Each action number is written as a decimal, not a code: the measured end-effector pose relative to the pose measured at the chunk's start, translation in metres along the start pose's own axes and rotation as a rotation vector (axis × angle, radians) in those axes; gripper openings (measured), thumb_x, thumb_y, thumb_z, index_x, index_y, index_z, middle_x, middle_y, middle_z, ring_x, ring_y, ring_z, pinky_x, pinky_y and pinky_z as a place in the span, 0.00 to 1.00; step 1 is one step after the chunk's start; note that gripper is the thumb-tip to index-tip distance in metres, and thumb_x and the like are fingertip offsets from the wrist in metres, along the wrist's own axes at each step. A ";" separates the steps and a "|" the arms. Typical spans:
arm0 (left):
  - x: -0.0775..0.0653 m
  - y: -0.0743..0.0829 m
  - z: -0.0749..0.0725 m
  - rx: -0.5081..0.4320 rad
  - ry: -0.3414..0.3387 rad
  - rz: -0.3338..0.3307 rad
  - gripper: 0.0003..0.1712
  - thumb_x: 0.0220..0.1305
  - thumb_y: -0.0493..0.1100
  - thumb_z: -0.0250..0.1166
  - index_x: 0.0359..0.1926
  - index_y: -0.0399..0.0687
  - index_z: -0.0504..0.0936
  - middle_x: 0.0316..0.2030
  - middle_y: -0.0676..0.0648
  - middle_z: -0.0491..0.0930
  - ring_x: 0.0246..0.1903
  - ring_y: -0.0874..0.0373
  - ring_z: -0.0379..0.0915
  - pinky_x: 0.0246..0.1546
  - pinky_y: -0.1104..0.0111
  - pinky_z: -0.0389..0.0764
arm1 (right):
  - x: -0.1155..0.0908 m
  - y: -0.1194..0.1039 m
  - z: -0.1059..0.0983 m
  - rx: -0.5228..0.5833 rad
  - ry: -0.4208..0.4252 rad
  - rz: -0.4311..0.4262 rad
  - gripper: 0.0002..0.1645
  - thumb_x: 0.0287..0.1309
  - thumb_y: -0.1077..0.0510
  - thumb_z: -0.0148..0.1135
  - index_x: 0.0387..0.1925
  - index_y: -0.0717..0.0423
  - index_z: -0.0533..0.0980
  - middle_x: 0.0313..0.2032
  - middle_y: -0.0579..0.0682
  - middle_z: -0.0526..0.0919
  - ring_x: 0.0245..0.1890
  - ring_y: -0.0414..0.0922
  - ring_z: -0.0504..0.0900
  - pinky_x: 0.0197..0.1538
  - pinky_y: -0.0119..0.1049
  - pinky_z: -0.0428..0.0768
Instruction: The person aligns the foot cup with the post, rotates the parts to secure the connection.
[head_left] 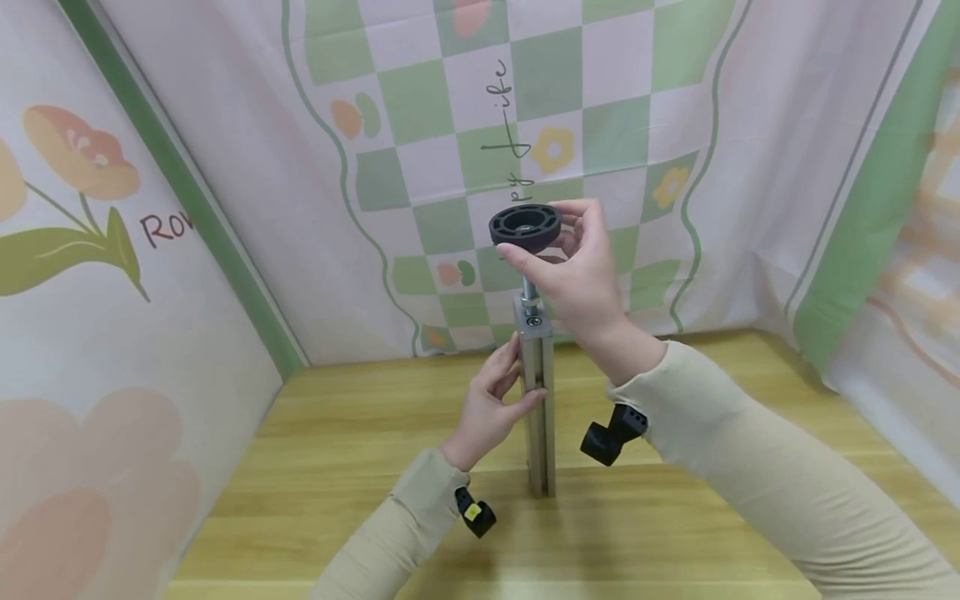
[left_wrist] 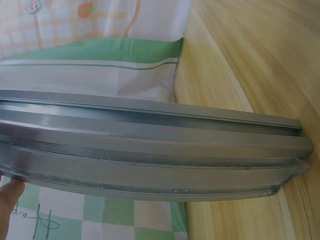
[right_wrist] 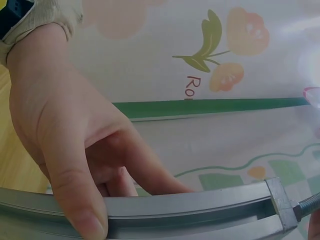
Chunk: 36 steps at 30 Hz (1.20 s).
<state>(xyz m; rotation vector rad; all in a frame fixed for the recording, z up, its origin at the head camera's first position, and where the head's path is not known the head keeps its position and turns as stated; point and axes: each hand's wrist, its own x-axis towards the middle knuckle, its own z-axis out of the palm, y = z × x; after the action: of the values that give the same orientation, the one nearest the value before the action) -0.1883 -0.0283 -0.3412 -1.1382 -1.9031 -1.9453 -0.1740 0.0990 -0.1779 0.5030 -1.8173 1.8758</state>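
Note:
A slotted aluminium profile (head_left: 538,433) stands upright on the wooden tabletop. Fixed to its top is an end plate (head_left: 533,328) with a screw in it. A threaded rod (head_left: 528,289) with a nut rises from that plate and bears a round black levelling foot (head_left: 529,242). My right hand (head_left: 587,279) grips the foot by its edge, thumb at the near side and fingers behind. Lower down, my left hand (head_left: 486,417) holds the profile between thumb and fingers, also visible in the right wrist view, where the profile (right_wrist: 190,206) runs along the bottom.
The wooden tabletop (head_left: 337,500) spreads around the profile's base. Printed fabric (head_left: 480,150) with green checks hangs behind it, and a flowered panel (head_left: 112,350) stands at the left. Small black cameras (head_left: 615,433) are strapped to both wrists.

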 end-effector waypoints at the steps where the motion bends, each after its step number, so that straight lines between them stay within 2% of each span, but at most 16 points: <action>1: 0.000 0.000 0.000 0.000 0.001 -0.001 0.45 0.54 0.21 0.62 0.70 0.32 0.50 0.67 0.32 0.57 0.67 0.40 0.56 0.64 0.65 0.69 | -0.001 0.000 0.001 -0.006 0.007 -0.008 0.33 0.50 0.65 0.69 0.53 0.58 0.60 0.46 0.47 0.72 0.41 0.40 0.78 0.43 0.25 0.81; 6: 0.000 0.000 0.000 0.007 0.001 -0.003 0.45 0.55 0.21 0.62 0.70 0.32 0.50 0.67 0.32 0.56 0.67 0.41 0.55 0.64 0.65 0.69 | 0.000 0.001 0.000 -0.011 0.000 -0.015 0.35 0.50 0.66 0.69 0.54 0.59 0.58 0.47 0.47 0.71 0.42 0.40 0.78 0.44 0.26 0.81; 11: 0.001 0.001 0.000 -0.002 -0.002 -0.001 0.45 0.54 0.20 0.61 0.70 0.32 0.50 0.67 0.32 0.57 0.66 0.41 0.57 0.64 0.65 0.70 | 0.003 0.002 -0.007 0.038 -0.071 0.025 0.34 0.52 0.67 0.65 0.56 0.57 0.57 0.48 0.47 0.69 0.43 0.40 0.76 0.42 0.25 0.79; 14: 0.001 0.001 0.000 -0.007 -0.001 -0.001 0.45 0.54 0.20 0.61 0.70 0.32 0.50 0.67 0.32 0.57 0.66 0.40 0.57 0.64 0.65 0.70 | 0.007 0.005 -0.013 0.139 -0.153 0.044 0.34 0.55 0.68 0.60 0.59 0.56 0.55 0.48 0.47 0.69 0.45 0.40 0.75 0.45 0.26 0.78; 16: 0.001 0.001 0.000 -0.010 -0.001 -0.001 0.45 0.54 0.20 0.62 0.70 0.32 0.50 0.67 0.32 0.56 0.66 0.40 0.57 0.64 0.65 0.70 | 0.010 0.008 -0.016 0.224 -0.221 0.059 0.36 0.56 0.64 0.62 0.61 0.56 0.54 0.49 0.48 0.70 0.46 0.39 0.75 0.48 0.26 0.78; 20: 0.001 0.001 0.000 -0.009 -0.001 0.000 0.46 0.53 0.20 0.62 0.70 0.32 0.50 0.67 0.32 0.56 0.66 0.39 0.56 0.63 0.65 0.70 | 0.016 0.011 -0.023 0.373 -0.369 0.102 0.48 0.53 0.52 0.70 0.66 0.56 0.51 0.52 0.52 0.70 0.47 0.41 0.76 0.52 0.30 0.79; 23: 0.001 0.001 0.000 -0.011 0.000 0.003 0.45 0.53 0.20 0.62 0.70 0.31 0.50 0.67 0.31 0.57 0.65 0.39 0.58 0.63 0.65 0.70 | 0.023 0.012 -0.026 0.430 -0.470 0.138 0.55 0.49 0.47 0.72 0.69 0.56 0.49 0.55 0.54 0.68 0.51 0.42 0.75 0.53 0.32 0.79; 27: 0.001 0.001 -0.001 -0.013 0.003 -0.001 0.45 0.54 0.20 0.62 0.70 0.32 0.50 0.67 0.32 0.56 0.66 0.40 0.57 0.64 0.65 0.70 | 0.030 0.013 -0.029 0.505 -0.582 0.173 0.53 0.51 0.45 0.69 0.69 0.56 0.49 0.56 0.53 0.68 0.50 0.44 0.74 0.54 0.35 0.78; 29: 0.002 0.001 -0.001 -0.009 0.005 -0.007 0.45 0.54 0.21 0.62 0.70 0.33 0.50 0.68 0.33 0.56 0.67 0.41 0.56 0.64 0.65 0.69 | 0.033 0.016 -0.030 0.541 -0.626 0.170 0.49 0.55 0.46 0.65 0.69 0.56 0.49 0.56 0.53 0.68 0.49 0.44 0.74 0.55 0.36 0.77; 36: 0.000 0.001 0.000 0.007 0.016 -0.027 0.45 0.54 0.21 0.62 0.70 0.32 0.51 0.68 0.33 0.55 0.68 0.41 0.54 0.65 0.61 0.68 | 0.033 0.022 -0.032 0.615 -0.673 0.148 0.38 0.61 0.49 0.55 0.68 0.55 0.54 0.58 0.56 0.64 0.50 0.45 0.73 0.56 0.36 0.76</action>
<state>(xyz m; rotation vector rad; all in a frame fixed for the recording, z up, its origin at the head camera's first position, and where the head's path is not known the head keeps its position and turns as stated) -0.1877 -0.0285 -0.3399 -1.0974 -1.9257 -1.9547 -0.2110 0.1330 -0.1788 1.3834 -1.6223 2.5871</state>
